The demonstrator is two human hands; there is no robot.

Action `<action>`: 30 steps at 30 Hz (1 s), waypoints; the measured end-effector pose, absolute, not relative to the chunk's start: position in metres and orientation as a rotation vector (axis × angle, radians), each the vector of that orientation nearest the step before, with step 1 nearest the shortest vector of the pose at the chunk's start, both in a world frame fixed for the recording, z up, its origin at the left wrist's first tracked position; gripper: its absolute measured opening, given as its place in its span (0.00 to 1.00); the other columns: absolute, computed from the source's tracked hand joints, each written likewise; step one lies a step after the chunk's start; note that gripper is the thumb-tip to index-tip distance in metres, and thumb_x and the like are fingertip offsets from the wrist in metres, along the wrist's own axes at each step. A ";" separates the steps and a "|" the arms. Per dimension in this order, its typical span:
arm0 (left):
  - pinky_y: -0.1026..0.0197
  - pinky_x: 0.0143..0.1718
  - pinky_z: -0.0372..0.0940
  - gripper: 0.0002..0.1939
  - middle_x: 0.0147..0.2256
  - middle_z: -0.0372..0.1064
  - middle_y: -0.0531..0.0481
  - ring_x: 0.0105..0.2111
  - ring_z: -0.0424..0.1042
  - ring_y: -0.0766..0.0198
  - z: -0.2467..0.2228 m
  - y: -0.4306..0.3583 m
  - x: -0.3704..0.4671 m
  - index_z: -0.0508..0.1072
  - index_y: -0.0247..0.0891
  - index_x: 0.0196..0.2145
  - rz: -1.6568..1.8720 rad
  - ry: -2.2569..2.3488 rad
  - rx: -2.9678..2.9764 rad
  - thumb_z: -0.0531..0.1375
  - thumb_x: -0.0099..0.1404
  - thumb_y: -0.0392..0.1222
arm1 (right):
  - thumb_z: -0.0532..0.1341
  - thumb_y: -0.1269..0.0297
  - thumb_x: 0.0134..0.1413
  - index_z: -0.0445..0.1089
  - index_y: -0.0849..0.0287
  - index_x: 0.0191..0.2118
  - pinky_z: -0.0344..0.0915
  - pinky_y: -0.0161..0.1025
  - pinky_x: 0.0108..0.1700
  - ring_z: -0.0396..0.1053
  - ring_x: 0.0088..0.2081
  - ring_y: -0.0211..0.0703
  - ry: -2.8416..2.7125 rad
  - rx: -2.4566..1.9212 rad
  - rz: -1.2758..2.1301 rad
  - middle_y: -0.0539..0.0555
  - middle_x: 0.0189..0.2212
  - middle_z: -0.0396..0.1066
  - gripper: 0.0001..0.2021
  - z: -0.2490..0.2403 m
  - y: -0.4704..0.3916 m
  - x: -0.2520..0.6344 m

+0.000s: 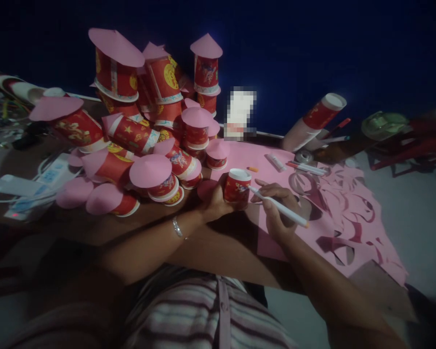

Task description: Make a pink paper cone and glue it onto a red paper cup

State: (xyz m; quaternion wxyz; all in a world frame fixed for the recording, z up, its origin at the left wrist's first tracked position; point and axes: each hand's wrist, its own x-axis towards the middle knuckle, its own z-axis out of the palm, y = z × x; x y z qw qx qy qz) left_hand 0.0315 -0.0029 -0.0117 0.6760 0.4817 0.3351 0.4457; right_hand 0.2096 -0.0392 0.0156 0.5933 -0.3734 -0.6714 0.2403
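My left hand is wrapped round a red paper cup with a white rim and printed figures. Between the fingers of my right hand is a white marker pen with an orange end, its tip at the cup's right side; whether it touches cannot be made out. Behind the cup lies a small orange pen cap. Left of my hands, several red paper cups with pink paper cone roofs are stacked and tipped over one another.
Pink paper sheets and cut scraps spread across the table's right side. A glue stick, markers and a tape roll lie beyond my right hand. A power strip with cables sits at left. A tall cup stack leans at back right.
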 end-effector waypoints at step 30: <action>0.46 0.53 0.70 0.43 0.56 0.70 0.42 0.54 0.72 0.48 -0.007 -0.005 0.032 0.62 0.44 0.59 0.958 0.820 1.239 0.75 0.49 0.40 | 0.65 0.70 0.58 0.69 0.54 0.42 0.71 0.38 0.29 0.76 0.31 0.43 -1.753 -0.939 0.093 0.51 0.31 0.77 0.08 0.025 -0.043 0.207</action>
